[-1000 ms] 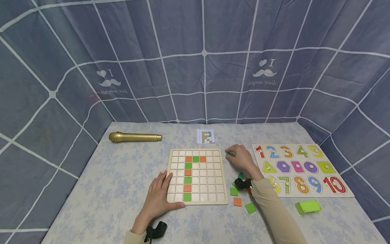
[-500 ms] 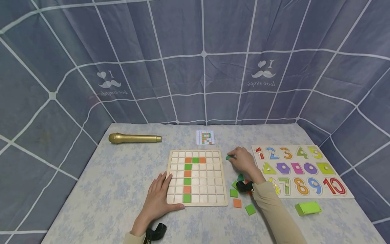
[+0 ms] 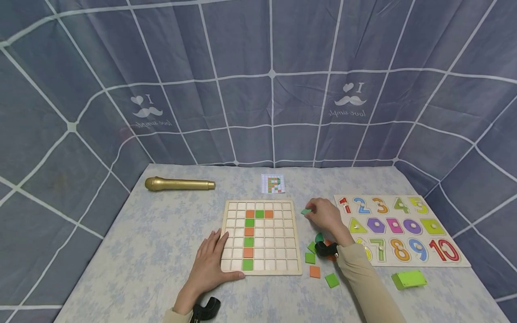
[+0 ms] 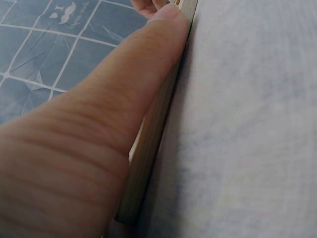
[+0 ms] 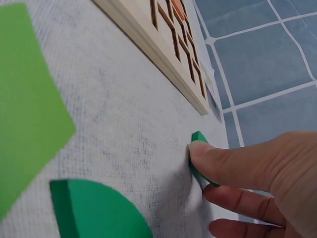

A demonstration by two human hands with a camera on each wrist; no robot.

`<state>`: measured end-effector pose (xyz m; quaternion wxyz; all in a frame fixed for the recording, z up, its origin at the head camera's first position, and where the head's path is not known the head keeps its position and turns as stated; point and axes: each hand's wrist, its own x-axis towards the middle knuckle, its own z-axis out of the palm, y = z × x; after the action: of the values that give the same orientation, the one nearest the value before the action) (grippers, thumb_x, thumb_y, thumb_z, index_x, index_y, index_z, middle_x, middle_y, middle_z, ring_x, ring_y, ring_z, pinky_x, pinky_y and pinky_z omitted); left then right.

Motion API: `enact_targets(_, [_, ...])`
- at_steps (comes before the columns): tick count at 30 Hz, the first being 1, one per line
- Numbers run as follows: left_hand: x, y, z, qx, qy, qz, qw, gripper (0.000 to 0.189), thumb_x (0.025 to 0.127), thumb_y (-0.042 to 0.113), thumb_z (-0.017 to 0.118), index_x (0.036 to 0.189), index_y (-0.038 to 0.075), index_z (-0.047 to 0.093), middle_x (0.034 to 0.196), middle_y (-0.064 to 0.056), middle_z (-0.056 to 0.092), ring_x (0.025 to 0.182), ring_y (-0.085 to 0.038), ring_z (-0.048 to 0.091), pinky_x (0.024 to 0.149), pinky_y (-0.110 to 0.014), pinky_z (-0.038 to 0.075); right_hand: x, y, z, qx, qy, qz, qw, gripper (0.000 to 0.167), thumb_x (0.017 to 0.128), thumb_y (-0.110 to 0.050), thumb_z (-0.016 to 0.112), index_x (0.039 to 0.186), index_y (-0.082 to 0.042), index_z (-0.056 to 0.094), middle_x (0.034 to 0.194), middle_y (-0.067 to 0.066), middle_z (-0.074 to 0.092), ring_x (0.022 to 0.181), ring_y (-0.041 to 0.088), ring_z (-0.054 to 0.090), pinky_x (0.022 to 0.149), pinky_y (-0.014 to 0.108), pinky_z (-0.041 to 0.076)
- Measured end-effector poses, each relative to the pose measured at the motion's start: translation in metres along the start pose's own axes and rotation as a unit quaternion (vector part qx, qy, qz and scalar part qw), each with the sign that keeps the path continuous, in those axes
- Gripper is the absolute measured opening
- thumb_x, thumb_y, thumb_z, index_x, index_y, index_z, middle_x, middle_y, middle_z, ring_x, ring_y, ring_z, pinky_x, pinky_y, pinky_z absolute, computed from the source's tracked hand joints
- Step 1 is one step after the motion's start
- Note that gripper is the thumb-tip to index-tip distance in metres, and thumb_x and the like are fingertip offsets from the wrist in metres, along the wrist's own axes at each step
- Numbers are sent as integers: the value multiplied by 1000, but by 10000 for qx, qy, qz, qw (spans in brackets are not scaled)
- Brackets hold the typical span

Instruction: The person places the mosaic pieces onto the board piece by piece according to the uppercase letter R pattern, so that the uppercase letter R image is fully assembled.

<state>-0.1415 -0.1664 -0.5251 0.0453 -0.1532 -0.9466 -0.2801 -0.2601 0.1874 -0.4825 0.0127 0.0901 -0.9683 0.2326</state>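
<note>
A wooden grid board lies mid-table, with orange tiles and green tiles set in a column and a short row near its top. My left hand rests at the board's front left corner, fingers along the left side; its thumb lies along the front edge in the left wrist view. To the right of the board, my right hand pinches a dark green tile between thumb and fingers, close over the cloth. A quarter-round dark green tile lies nearer the right wrist.
Loose green tiles and an orange tile lie right of the board, some under the right wrist. Behind the board is a pattern card. A gold microphone, a number puzzle and a lime-green block stand around.
My right hand has shifted slightly right and nearer, and more of the dark green tile shows in its pinch. The left hand keeps its place on the board.
</note>
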Motion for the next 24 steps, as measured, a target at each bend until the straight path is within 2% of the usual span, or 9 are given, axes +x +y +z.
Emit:
enact_targets(5, [0, 0, -1, 13, -32, -39, 10000, 118, 60, 73, 72, 147, 4, 33, 149, -23, 27, 139, -39, 15, 108, -57, 15, -1, 3, -3, 157, -54, 346, 9993, 20, 78, -23, 80, 81, -14, 62, 74, -3, 58, 63, 15, 53, 53, 33, 42])
enact_targets(9, [0, 1, 0, 27, -9, -41, 10000, 117, 60, 73, 72, 147, 3, 34, 148, -23, 28, 139, -40, 16, 108, -57, 15, -3, 3, -4, 383, 41, 447, 9983, 24, 77, -24, 80, 76, -15, 58, 69, -4, 55, 58, 16, 50, 49, 32, 37])
enact_targets(14, [0, 2, -1, -3, -73, -107, 9999, 118, 60, 73, 72, 147, 4, 33, 149, -23, 27, 139, -39, 15, 109, -56, 14, -4, 0, 2, 814, 305, 415, 9953, 16, 81, -21, 77, 83, -12, 64, 73, -2, 58, 62, 16, 53, 53, 32, 40])
enact_targets(19, [0, 2, -3, -6, -156, -172, 9997, 118, 61, 73, 72, 148, 4, 32, 150, -22, 25, 140, -38, 13, 109, -56, 13, -4, -12, 10, 1374, 472, 86, 9893, 14, 86, -20, 71, 94, -8, 70, 82, 2, 62, 64, 17, 52, 54, 33, 42])
enact_targets(24, [1, 2, -3, -5, -171, -187, 9997, 118, 61, 73, 72, 148, 4, 32, 150, -22, 25, 140, -38, 13, 110, -55, 13, -3, -30, 17, 1826, 568, -505, 9803, 11, 86, -18, 70, 88, -7, 68, 78, 0, 62, 60, 14, 52, 51, 31, 42])
